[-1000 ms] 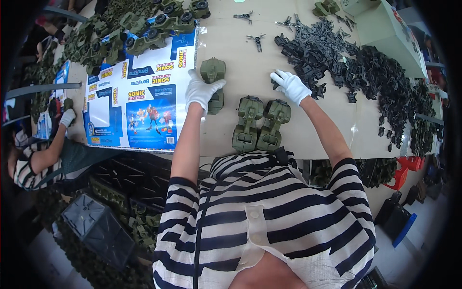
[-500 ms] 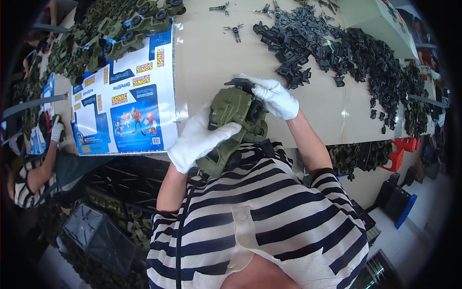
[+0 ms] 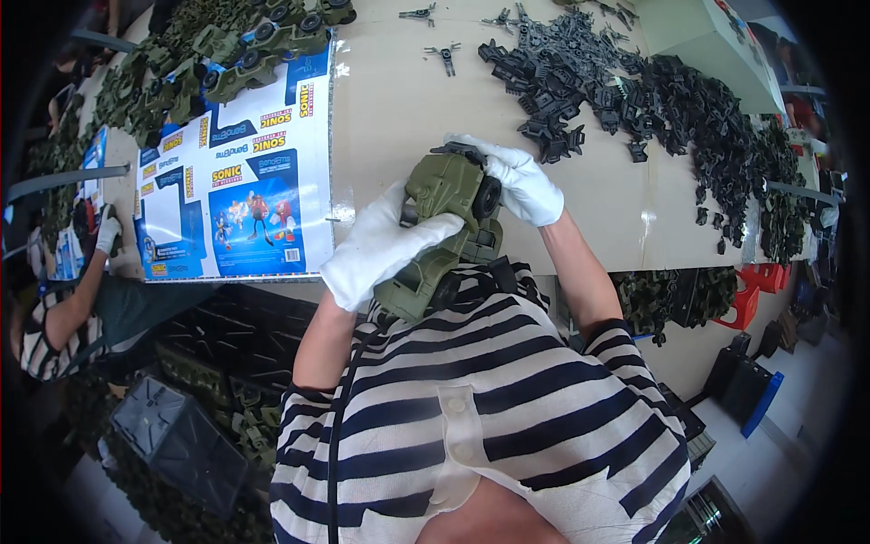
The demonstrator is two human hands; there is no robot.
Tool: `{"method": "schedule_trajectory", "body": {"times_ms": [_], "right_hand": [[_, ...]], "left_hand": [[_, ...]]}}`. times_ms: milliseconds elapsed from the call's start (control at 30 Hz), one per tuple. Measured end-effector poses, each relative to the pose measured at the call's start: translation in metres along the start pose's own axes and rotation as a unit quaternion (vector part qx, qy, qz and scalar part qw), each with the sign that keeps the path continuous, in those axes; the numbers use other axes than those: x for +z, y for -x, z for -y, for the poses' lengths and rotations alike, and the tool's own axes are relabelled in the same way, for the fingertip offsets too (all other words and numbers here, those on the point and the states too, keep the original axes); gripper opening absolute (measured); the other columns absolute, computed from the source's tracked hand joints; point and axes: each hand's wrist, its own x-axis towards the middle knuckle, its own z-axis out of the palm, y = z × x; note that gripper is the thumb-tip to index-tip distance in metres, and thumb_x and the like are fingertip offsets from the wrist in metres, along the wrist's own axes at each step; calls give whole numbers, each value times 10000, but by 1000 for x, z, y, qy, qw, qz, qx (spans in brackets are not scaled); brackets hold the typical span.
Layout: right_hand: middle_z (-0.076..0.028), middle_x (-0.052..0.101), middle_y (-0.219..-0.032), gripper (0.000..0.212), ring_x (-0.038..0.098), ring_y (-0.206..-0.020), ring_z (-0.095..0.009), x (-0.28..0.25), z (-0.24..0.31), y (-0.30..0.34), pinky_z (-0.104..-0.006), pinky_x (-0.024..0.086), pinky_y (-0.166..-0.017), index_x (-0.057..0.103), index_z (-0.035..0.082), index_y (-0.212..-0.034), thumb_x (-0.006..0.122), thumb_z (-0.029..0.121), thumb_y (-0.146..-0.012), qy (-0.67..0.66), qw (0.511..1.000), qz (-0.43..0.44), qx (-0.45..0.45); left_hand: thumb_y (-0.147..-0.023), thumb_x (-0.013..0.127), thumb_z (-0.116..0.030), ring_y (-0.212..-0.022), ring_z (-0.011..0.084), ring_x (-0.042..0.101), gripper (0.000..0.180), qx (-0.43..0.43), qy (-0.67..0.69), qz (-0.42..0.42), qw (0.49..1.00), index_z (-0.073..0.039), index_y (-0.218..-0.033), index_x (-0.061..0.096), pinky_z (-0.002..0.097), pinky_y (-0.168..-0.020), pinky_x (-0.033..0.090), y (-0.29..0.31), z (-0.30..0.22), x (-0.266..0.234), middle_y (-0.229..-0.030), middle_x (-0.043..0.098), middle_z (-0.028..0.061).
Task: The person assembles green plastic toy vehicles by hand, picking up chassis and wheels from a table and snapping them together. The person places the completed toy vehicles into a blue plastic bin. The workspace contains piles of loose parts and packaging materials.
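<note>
An olive-green toy truck with black wheels is held tilted above the table's near edge, in front of my striped shirt. My gloved left hand is closed round its body, thumb laid across the top. At the truck's far end sits a black plastic part. My gloved right hand pinches this part against the truck, its fingertips partly hidden behind it. Whether the part is fastened on cannot be seen.
Black plastic parts lie heaped at the far right, beside grey pieces. More green trucks crowd the far left by a printed cardboard sheet. A light box stands behind; a co-worker's gloved hand is at left.
The truck has shifted slightly, its far end rising a little and turning a bit to the right. Both hands keep their grip on it and the black part.
</note>
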Motion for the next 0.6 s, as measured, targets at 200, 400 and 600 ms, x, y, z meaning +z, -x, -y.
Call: {"method": "schedule_trajectory", "body": {"times_ms": [200,400,600], "right_hand": [[-149,496,-1466,554,452,-1367,-245,-5,0,5,-368,327,-1150,470,-45,-1419,608,265,-980,27,999,26,-10],[-138,582,-1361,557,520,-1280,-237,7,28,-10,-344,372,-1100,517,-42,-1366,553,381,-1006,203,979,-9,-2],[-145,635,-1223,381,580,-1155,-231,45,-17,-6,-354,420,-1025,576,-15,-1245,502,261,-993,260,944,-161,-126]], "left_hand": [[-803,798,-329,-872,199,692,680,7,7,-1,1000,49,-1305,536,315,-772,558,6,-11,2,-1040,701,157],[-782,820,-344,-940,232,713,828,43,17,-98,994,18,-1411,420,317,-817,550,-13,12,26,-1047,720,157],[-794,788,-520,-1217,240,552,1063,170,101,-136,971,36,-1515,238,354,-1044,421,-18,43,41,-1331,560,170]]}}
